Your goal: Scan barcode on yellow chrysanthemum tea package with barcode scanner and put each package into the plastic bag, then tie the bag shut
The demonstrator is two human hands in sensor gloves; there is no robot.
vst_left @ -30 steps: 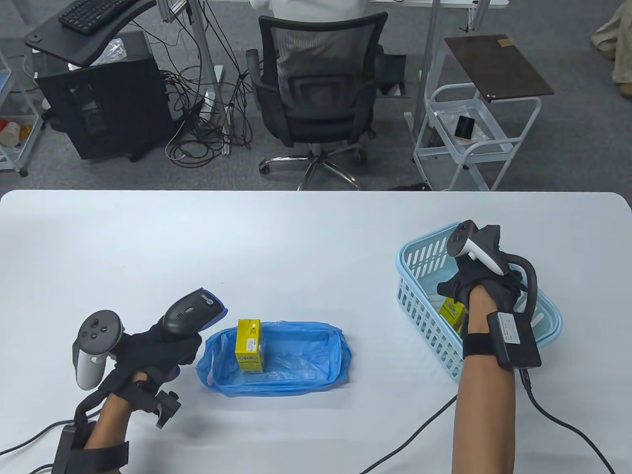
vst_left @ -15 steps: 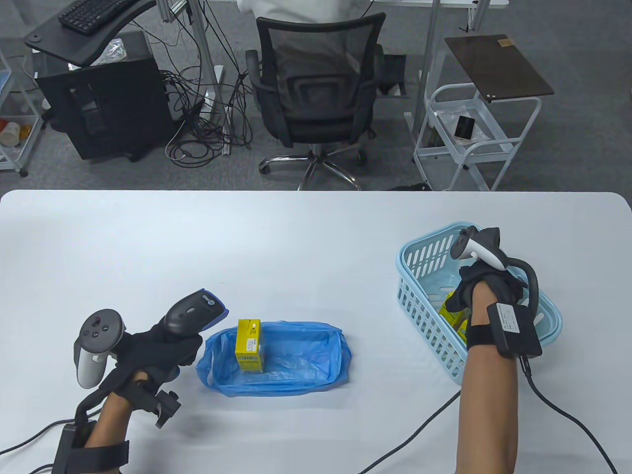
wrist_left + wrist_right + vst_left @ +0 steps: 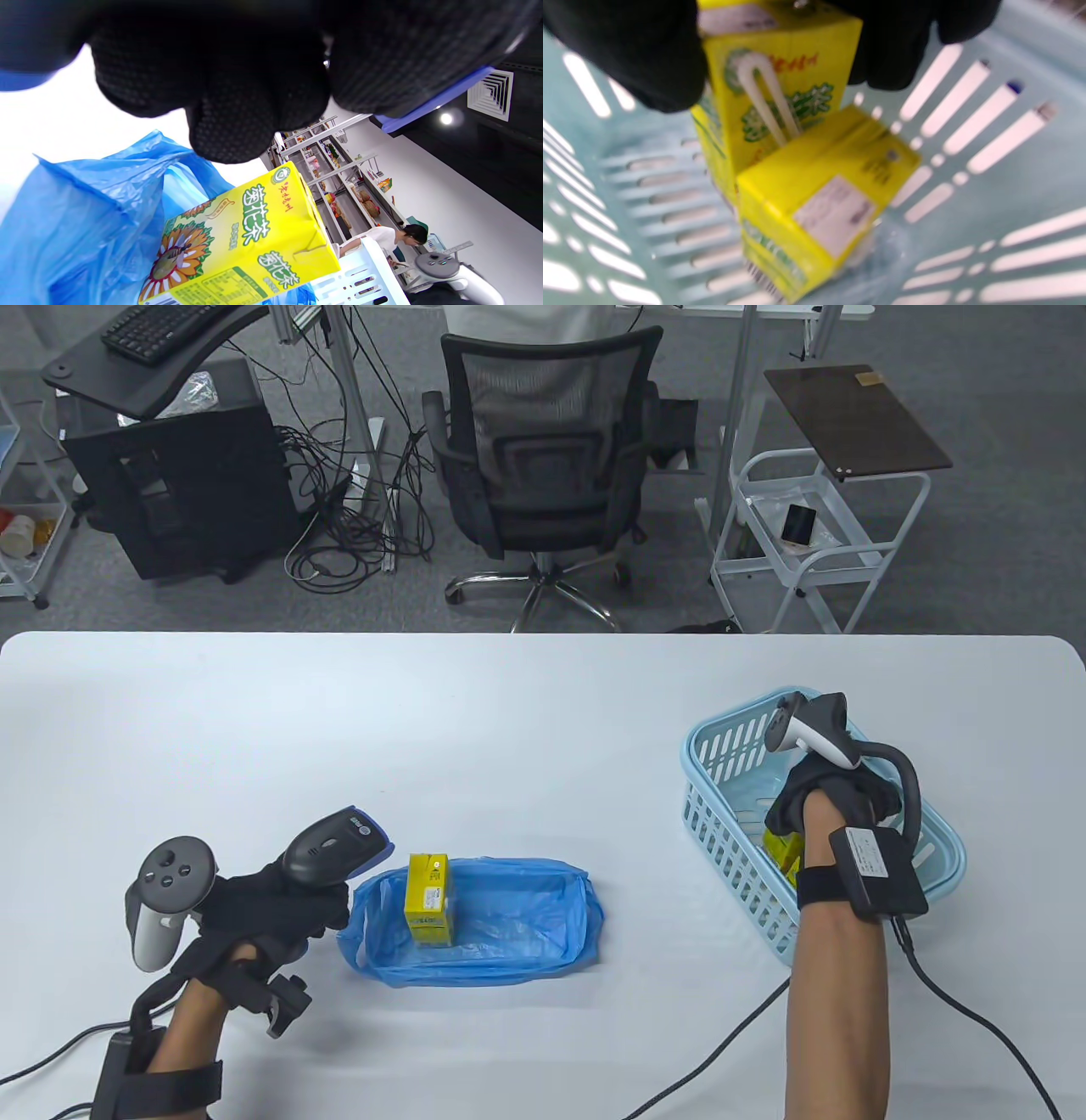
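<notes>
two hands busy: right hand (image 3: 819,797) pinching a tea package (image 3: 780,84) should lift straight, left hand (image 3: 271,903) gripping the scanner (image 3: 331,840).

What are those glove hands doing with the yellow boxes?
It's like playing shop. The left hand holds a dark grey barcode scanner beside an open blue plastic bag on the white table. One yellow chrysanthemum tea package already stands in that bag. The right hand reaches into the light blue plastic basket and grips another yellow tea package; a second package lies there beside it. The bag isn't tied yet.
</notes>
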